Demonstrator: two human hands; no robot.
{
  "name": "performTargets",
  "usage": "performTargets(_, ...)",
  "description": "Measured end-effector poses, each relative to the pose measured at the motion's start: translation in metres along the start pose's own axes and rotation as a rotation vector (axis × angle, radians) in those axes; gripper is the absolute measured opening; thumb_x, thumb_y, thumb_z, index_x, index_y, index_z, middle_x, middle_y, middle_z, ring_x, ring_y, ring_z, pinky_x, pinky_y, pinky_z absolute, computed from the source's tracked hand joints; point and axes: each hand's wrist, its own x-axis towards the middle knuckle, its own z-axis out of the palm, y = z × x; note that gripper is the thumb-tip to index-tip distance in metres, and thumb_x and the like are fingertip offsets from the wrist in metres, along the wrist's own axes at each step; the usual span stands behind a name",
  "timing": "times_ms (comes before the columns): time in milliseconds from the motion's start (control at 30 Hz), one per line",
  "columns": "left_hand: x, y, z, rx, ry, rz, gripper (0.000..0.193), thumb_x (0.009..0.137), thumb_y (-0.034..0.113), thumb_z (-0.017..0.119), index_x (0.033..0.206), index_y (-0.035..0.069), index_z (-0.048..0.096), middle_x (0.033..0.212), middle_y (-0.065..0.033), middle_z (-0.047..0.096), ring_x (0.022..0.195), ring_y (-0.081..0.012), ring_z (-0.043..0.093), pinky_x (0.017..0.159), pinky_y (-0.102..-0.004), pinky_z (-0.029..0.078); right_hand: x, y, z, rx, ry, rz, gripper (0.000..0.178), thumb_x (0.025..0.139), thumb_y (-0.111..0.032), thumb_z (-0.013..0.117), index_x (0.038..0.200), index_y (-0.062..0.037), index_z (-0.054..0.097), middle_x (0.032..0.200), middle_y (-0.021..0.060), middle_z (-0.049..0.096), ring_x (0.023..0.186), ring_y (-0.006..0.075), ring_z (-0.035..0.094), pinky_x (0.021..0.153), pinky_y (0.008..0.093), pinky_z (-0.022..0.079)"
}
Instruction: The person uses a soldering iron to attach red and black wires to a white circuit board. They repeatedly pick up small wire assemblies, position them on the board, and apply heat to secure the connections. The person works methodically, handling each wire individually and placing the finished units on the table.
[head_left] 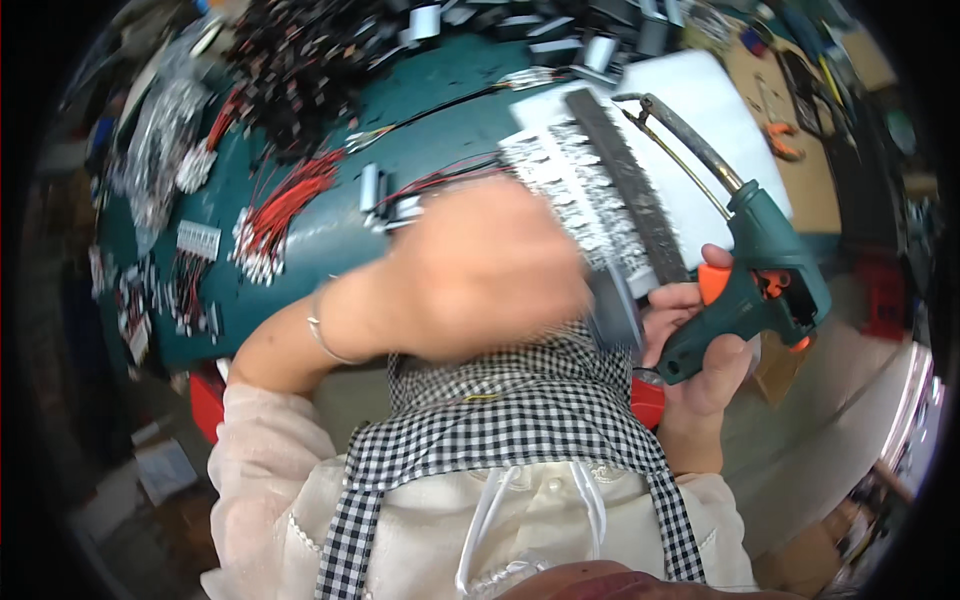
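Observation:
My right hand (705,375) grips a green soldering gun (755,275) with an orange trigger, its metal tip pointing up and left over a white sheet (720,120). My left hand (480,270) is blurred in motion in front of my chest, near a row of small white connectors (580,190) lined up beside a dark strip (630,185). Whether the left hand holds anything is hidden by blur. A thin bracelet sits on my left wrist.
A green mat (330,240) covers the bench. Bundles of red wires (285,205) with white plugs lie at the left, a heap of black parts (300,60) at the back. Orange-handled pliers (785,140) rest on a brown board at right.

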Motion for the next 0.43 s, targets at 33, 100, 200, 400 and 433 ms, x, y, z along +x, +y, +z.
performTargets(33, 0.006, 0.015, 0.002, 0.006, -0.051, 0.063, 0.013, 0.059, 0.014, 0.061, 0.067, 0.004, 0.059, 0.071, -0.0012, 0.051, 0.060, -0.0169, 0.048, 0.050, -0.0290, 0.040, 0.000, 0.003, 0.016, 0.009, 0.018, 0.013, 0.087, 0.080, -0.047, 0.069, 0.132, 0.0080, 0.027, 0.095, 0.0252, 0.062, 0.072, 0.0245, 0.066, 0.063, 0.0298, 0.054)
performTargets(100, 0.010, 0.031, 0.010, 0.037, -0.058, 0.104, 0.012, 0.060, 0.016, 0.059, 0.063, 0.005, 0.054, 0.070, -0.0012, 0.047, 0.060, -0.0164, 0.045, 0.049, -0.0283, 0.037, -0.005, 0.004, 0.026, 0.039, 0.007, 0.136, 0.086, 0.076, -0.041, 0.076, 0.131, 0.0061, 0.029, 0.107, 0.0268, 0.058, 0.091, 0.0298, 0.065, 0.078, 0.0354, 0.054)
performTargets(200, 0.002, 0.030, 0.016, 0.021, -0.011, 0.077, 0.013, 0.063, 0.015, 0.059, 0.064, 0.004, 0.052, 0.070, -0.0023, 0.043, 0.062, -0.0171, 0.044, 0.049, -0.0286, 0.036, -0.015, 0.016, 0.015, -0.079, -0.005, 0.087, 0.092, 0.067, -0.035, 0.084, 0.131, 0.0055, 0.031, 0.107, 0.0247, 0.059, 0.089, 0.0290, 0.065, 0.079, 0.0342, 0.054)
performTargets(400, -0.036, 0.026, 0.003, 0.112, 0.174, -0.101, 0.018, 0.069, 0.015, 0.063, 0.085, 0.006, 0.066, 0.080, -0.0046, 0.058, 0.071, -0.0170, 0.054, 0.053, -0.0303, 0.042, -0.015, 0.023, 0.001, -0.101, -0.078, 0.000, 0.098, 0.058, -0.034, 0.089, 0.128, 0.0036, 0.034, 0.091, 0.0155, 0.064, 0.071, 0.0217, 0.065, 0.062, 0.0261, 0.055)
performTargets(433, -0.040, 0.027, 0.000, 0.131, 0.171, -0.112, 0.018, 0.069, 0.015, 0.063, 0.085, 0.006, 0.066, 0.080, -0.0046, 0.058, 0.071, -0.0170, 0.054, 0.053, -0.0303, 0.042, -0.014, 0.024, -0.006, -0.135, -0.127, -0.051, 0.098, 0.061, -0.039, 0.087, 0.130, 0.0030, 0.032, 0.099, 0.0179, 0.062, 0.074, 0.0222, 0.065, 0.065, 0.0323, 0.057)
